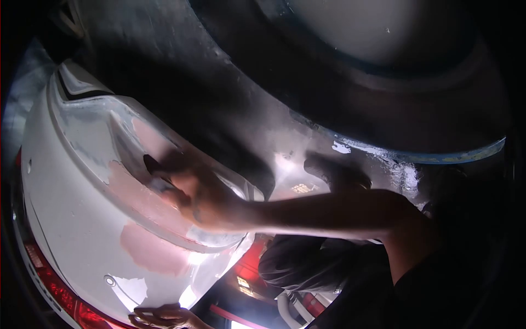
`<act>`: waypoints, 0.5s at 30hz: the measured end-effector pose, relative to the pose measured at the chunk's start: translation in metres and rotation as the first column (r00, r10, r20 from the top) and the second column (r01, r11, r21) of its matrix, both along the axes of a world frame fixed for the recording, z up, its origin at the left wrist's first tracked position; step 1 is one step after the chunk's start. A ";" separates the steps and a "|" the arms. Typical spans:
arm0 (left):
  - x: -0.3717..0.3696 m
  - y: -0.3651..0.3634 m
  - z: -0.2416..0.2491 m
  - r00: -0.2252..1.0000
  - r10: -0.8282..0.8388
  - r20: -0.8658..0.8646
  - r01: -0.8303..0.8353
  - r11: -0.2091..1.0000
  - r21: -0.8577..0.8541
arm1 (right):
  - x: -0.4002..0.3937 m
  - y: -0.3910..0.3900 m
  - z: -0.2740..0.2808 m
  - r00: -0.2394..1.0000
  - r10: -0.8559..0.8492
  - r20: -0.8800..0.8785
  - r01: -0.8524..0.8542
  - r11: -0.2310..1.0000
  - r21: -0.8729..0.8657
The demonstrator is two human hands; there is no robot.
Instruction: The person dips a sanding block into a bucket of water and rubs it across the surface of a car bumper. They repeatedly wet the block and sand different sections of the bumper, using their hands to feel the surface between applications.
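A white car's rear body panel (71, 214) fills the left side, with pinkish patches (153, 249) and dull grey, rubbed areas along its raised edge. My right hand (200, 194) reaches in from the right and lies on the recessed part of the panel. Its fingers are closed over a small dark pad (152, 164), mostly hidden and blurred, pressed against the surface. At the bottom edge my left hand (164, 317) rests on the lower part of the white panel, fingers stretched out and nothing held. The picture cuts off part of it.
A red tail lamp (55, 282) borders the panel at lower left. A large dark round object with a bluish rim (460, 157) stands at upper right, beside wet floor (402, 178). My dark-trousered leg (307, 263) is below my right forearm, near red and white parts.
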State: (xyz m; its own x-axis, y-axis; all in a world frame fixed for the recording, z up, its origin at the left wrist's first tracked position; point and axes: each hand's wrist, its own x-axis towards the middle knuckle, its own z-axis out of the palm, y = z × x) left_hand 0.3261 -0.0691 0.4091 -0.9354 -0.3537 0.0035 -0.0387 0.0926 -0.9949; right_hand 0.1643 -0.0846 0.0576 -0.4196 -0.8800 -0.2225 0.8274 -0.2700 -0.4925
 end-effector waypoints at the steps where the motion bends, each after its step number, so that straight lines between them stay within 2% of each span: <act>1: -0.001 0.000 0.004 0.998 -0.019 0.058 0.017 0.999 0.037 | 0.004 0.030 0.002 0.979 0.083 0.186 -0.077 0.996 -0.038; 2: -0.003 -0.004 0.010 0.998 -0.019 0.058 0.016 0.999 0.043 | 0.022 0.038 0.002 0.983 0.014 0.185 -0.008 0.999 -0.036; 4: 0.002 -0.003 0.009 0.993 -0.035 0.110 0.033 0.999 0.023 | 0.004 0.034 0.003 0.970 0.085 0.227 -0.079 0.996 -0.032; 6: 0.005 -0.002 0.006 0.999 -0.044 0.030 0.044 0.999 0.007 | -0.030 0.009 -0.002 0.960 0.226 0.167 -0.226 0.974 -0.020; 8: 0.002 -0.002 0.005 0.999 -0.041 0.022 0.040 0.999 0.011 | -0.027 -0.002 -0.007 0.964 0.235 0.121 -0.238 0.971 0.017; 10: -0.001 -0.002 0.004 0.998 -0.045 0.050 0.044 0.999 0.021 | 0.011 0.004 -0.002 0.993 -0.089 -0.078 0.096 0.992 0.082; 11: -0.001 -0.002 0.005 0.996 -0.047 0.071 0.046 0.999 0.015 | 0.011 0.032 -0.005 0.995 0.042 0.093 -0.038 0.998 -0.040; 12: -0.004 -0.003 0.006 0.997 -0.048 0.064 0.048 0.999 0.014 | 0.035 0.046 -0.007 0.990 -0.140 0.009 0.139 0.990 0.008; 14: -0.006 0.000 0.001 0.997 -0.050 0.061 0.049 0.998 0.025 | 0.040 0.050 -0.001 0.976 0.016 0.217 -0.007 0.999 -0.043; 15: -0.007 0.000 -0.001 0.996 -0.053 0.072 0.050 0.998 0.036 | 0.027 0.037 -0.005 0.978 0.088 0.190 -0.076 0.995 -0.069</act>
State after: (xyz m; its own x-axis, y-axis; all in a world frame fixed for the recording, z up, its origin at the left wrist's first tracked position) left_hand 0.3195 -0.0687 0.4085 -0.9496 -0.3039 -0.0765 0.0395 0.1262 -0.9912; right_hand 0.1910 -0.0477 0.0527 -0.3002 -0.9241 -0.2365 0.9255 -0.2223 -0.3065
